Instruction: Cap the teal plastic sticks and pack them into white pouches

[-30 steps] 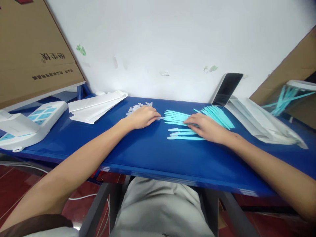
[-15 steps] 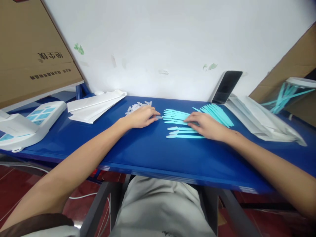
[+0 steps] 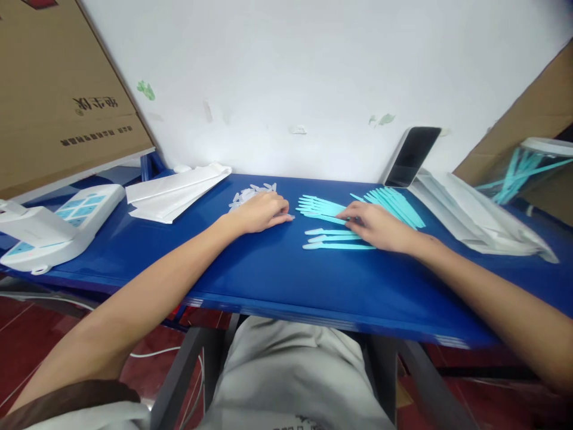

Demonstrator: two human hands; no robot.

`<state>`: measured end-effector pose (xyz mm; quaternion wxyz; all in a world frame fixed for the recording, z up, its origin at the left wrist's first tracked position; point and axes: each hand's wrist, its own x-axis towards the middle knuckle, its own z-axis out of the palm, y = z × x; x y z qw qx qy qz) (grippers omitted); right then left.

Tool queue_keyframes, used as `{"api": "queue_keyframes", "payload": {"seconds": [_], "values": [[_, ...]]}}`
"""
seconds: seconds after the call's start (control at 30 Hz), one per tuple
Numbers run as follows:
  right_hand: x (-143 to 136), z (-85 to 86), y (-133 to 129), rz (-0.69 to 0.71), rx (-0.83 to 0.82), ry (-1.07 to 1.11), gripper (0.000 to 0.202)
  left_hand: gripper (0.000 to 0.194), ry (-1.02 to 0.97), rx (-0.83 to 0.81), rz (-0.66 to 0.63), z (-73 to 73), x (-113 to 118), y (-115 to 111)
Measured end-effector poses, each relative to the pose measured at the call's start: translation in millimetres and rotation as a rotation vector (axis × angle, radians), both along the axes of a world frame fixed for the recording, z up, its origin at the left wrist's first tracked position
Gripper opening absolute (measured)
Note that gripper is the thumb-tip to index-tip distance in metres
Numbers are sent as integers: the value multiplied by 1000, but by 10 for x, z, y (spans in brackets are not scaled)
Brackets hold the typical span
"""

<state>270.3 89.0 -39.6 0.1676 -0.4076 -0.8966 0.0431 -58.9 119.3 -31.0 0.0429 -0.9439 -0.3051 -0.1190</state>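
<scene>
My left hand (image 3: 265, 212) rests beside a pile of small translucent caps (image 3: 251, 192), its fingers closed on a cap at the fingertips (image 3: 290, 218). Thin turquoise sticks (image 3: 320, 206) lie in a row to the right of it. With thumb and fingers pinched, my right hand (image 3: 369, 224) grips one of these sticks near its right end. Nearer me lie several turquoise sticks with whitish tips (image 3: 335, 246). Behind my right hand more sticks (image 3: 396, 206) are fanned out.
A phone (image 3: 412, 156) leans on the wall. White plastic bags (image 3: 483, 218) and a clear tub of sticks (image 3: 519, 173) are at right. At left are folded white paper (image 3: 176, 194), a power strip (image 3: 80, 218) and a cardboard box (image 3: 58, 89).
My left fingers have closed around the small cap. My right hand has moved slightly right, with a stick at its fingertips lifted a little from the row.
</scene>
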Motion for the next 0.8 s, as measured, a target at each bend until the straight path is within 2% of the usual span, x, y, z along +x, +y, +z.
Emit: {"api": "queue_keyframes", "payload": {"seconds": [0.2, 0.57, 0.8], "values": [[3, -11, -11, -9, 12, 8, 36, 42, 20, 7, -20, 29, 41, -35], [-28, 29, -120, 25, 71, 93, 31, 45, -135, -183, -30, -30, 51, -59], [-9, 55, -177, 0, -9, -12, 33, 43, -101, -101, -73, -24, 100, -107]]}}
